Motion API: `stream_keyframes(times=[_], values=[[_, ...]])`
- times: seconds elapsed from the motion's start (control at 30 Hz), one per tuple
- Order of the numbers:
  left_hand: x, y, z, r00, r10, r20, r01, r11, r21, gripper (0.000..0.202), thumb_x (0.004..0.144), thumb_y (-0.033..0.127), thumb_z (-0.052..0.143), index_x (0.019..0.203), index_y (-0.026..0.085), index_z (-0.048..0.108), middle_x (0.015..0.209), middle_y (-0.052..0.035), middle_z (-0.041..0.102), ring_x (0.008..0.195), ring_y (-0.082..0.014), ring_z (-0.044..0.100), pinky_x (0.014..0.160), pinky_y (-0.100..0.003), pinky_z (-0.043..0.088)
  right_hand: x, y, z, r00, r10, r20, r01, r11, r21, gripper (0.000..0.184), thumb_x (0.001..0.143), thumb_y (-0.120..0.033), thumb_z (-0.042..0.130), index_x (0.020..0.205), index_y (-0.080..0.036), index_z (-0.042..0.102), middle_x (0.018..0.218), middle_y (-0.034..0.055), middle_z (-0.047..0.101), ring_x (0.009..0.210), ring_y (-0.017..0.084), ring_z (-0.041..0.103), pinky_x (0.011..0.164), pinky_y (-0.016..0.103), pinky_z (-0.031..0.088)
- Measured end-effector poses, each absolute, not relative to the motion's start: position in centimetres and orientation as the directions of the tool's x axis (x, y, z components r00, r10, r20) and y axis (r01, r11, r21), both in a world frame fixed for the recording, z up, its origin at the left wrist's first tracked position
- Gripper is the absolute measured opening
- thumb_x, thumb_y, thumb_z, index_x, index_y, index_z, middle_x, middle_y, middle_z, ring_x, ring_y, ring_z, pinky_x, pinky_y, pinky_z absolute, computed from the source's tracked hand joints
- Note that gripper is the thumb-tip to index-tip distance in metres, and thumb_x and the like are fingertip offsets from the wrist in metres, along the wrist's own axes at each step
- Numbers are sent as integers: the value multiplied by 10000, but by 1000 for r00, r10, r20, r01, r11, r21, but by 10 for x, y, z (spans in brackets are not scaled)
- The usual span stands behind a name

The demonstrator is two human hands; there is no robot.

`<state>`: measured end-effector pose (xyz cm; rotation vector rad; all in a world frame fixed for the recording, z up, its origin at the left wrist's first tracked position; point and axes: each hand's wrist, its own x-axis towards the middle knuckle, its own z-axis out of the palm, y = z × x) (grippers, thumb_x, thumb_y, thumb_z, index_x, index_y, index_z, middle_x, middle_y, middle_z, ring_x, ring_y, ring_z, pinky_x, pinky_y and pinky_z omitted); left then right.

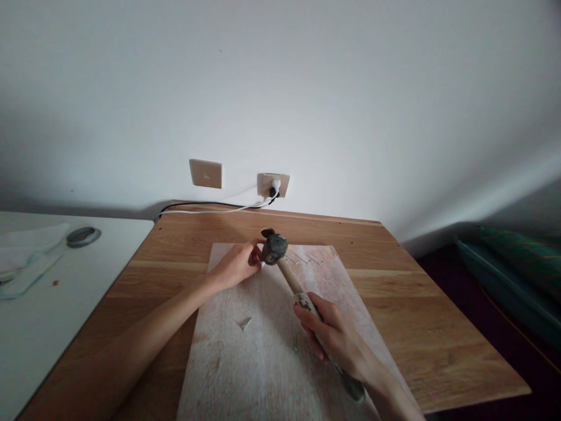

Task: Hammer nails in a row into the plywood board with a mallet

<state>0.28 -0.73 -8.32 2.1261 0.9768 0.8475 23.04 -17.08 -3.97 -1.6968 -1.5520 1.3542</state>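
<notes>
My right hand (335, 336) is wrapped round the wooden handle of a hammer (289, 275); its dark metal head (274, 248) hangs over the far end of a pale worn board (263, 362). My left hand (239, 264) reaches to the board's far end, fingers pinched together right beside the hammer head, on something too small to make out. A loose nail (245, 323) lies on the board between my arms. Several faint nails (307, 258) lie on the board just right of the hammer head.
The board rests on a wooden table (416, 327) against a white wall. A switch plate (205, 173) and a socket with a white plug (273, 185) and cables are on the wall. A white counter (52, 310) with a round lid (83, 236) stands at left.
</notes>
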Motion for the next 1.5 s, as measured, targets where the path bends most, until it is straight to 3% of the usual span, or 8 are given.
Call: stream_keyframes(times=[0.87,0.97,1.07,1.13,1.2,1.23,1.33,1.5], values=[[0,-7,-82,546,790,279,421,-547,723,386,764,24,632,1108,199,634,912,-8,720,798,-173,676,769,-273,506,231,-177,-40,-78,942,-326,501,-246,-830,510,982,-728,479,809,-248,491,501,-88,455,426,101,412,439,229,319],[0,-14,-69,542,759,360,474,-631,615,328,740,133,713,1038,193,590,1020,-49,659,880,-209,644,774,-311,504,242,-192,-37,-48,944,-327,542,-250,-802,543,979,-752,470,796,-242,506,533,-70,467,486,113,447,489,239,359],[10,-40,-49,634,640,434,426,-757,495,226,792,155,680,972,199,551,948,-32,631,825,-195,613,732,-314,483,257,-209,-40,-20,933,-359,556,-288,-780,548,989,-754,463,837,-233,536,530,-76,453,486,110,425,497,241,346],[22,-67,-37,806,435,401,294,-883,366,160,839,181,691,940,206,569,883,-8,642,779,-180,611,716,-312,478,267,-217,-44,-12,919,-395,547,-325,-772,566,982,-777,451,871,-230,541,506,-94,421,443,98,363,456,239,294],[33,-95,-30,918,174,355,128,-981,149,97,903,236,702,918,205,611,925,-27,678,858,-198,640,759,-330,495,274,-222,-49,-2,907,-420,545,-351,-761,589,964,-804,447,881,-228,536,503,-99,413,426,94,351,430,235,268],[38,-107,-28,936,121,330,107,-992,59,76,933,223,690,893,212,626,911,-23,687,875,-198,645,758,-332,495,276,-223,-52,3,905,-425,550,-357,-755,595,957,-811,450,878,-228,536,511,-96,416,429,96,368,426,232,272],[45,-131,-32,967,73,244,103,-988,-112,84,956,168,673,897,224,691,853,5,717,834,-180,655,784,-328,515,281,-223,-61,29,912,-410,556,-356,-751,582,956,-799,472,875,-228,549,560,-82,438,470,106,431,430,226,298],[51,-143,-48,939,12,344,94,-970,-223,105,909,201,747,812,187,711,697,-10,698,674,-177,620,675,-340,478,284,-226,-72,78,918,-390,526,-370,-766,547,970,-762,498,893,-226,578,565,-80,450,494,106,420,451,228,314]])
